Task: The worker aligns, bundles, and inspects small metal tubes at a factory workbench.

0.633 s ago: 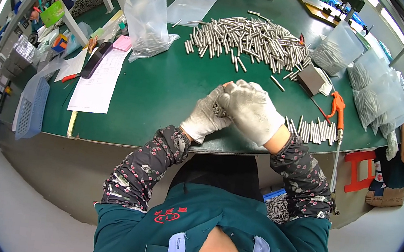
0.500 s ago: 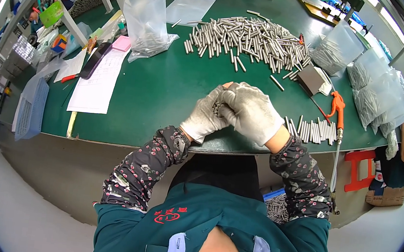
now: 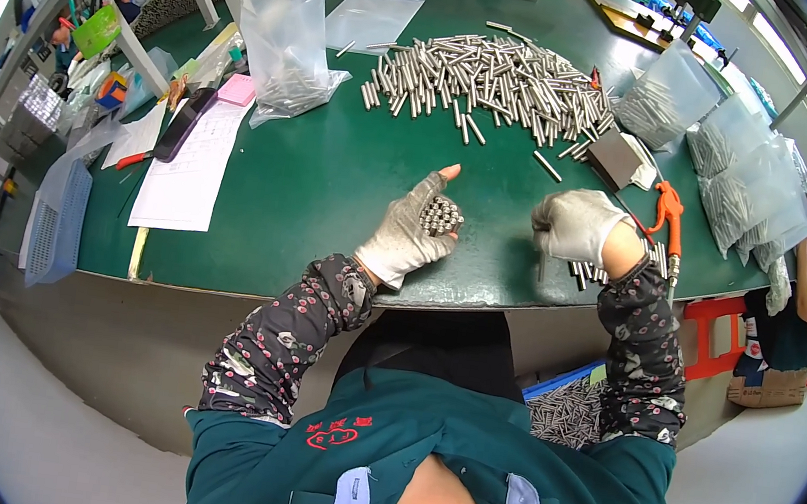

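Observation:
My left hand point(image 3: 413, 230), in a light fingerless work glove, holds a bundle of short metal rods point(image 3: 441, 215) end-on above the green table point(image 3: 320, 191). My right hand point(image 3: 575, 225), gloved too, is off to the right with its fingers closed around a single thin metal rod point(image 3: 541, 261) that points down to the table. A small row of metal rods point(image 3: 591, 271) lies beside that hand near the table's front edge. A big loose pile of metal rods point(image 3: 490, 78) covers the far middle of the table.
Clear bags of rods point(image 3: 734, 182) stand at the right, another clear bag point(image 3: 290, 52) at the back left. An orange-handled tool point(image 3: 669, 219) lies right of my right hand. Papers point(image 3: 187, 170) and a blue basket point(image 3: 55, 219) sit left. A bin of rods point(image 3: 570, 414) is under the table.
My hands were pressed together over the bundle; now they have parted. The left keeps the bundle and the right has swung out to the right with one rod.

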`<action>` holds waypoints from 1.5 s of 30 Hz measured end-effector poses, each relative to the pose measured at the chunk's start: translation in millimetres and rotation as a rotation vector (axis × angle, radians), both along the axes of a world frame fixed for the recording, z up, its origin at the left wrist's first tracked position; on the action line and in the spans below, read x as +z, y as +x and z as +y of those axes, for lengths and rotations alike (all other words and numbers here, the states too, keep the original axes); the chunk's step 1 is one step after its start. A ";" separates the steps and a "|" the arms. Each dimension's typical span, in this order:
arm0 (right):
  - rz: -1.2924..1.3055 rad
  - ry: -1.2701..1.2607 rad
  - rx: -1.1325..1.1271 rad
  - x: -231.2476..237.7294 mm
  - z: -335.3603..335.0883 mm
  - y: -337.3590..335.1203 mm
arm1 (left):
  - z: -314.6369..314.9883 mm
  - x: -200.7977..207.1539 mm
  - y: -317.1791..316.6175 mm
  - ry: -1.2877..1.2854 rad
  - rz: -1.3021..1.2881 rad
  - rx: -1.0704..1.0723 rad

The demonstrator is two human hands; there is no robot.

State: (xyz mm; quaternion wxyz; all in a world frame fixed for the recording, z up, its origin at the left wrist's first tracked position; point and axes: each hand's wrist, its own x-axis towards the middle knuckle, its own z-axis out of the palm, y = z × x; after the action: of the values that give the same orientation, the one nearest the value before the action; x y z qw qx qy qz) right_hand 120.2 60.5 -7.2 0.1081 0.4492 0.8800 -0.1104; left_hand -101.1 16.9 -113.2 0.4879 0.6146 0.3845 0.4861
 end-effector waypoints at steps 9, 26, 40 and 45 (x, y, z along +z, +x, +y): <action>0.302 0.240 -0.066 -21.4 -17.6 -5.6 | -2.8 4.5 0.9 -0.020 0.005 0.000; 0.493 0.287 0.149 -23.9 -24.7 -78.1 | 4.0 -0.7 7.3 0.104 -0.029 0.054; 0.027 0.310 0.315 -11.8 -17.7 -94.0 | 4.0 -0.1 5.2 0.216 0.067 0.039; 0.209 0.303 0.228 -2.9 -13.3 -83.4 | 0.1 3.3 2.3 0.066 -0.093 0.002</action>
State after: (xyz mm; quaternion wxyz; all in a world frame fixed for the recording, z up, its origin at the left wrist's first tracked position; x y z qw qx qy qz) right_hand 36.8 47.2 -10.2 -0.0407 0.3441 0.9380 -0.0096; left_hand -98.8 17.0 -109.9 0.4843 0.6067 0.3456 0.5272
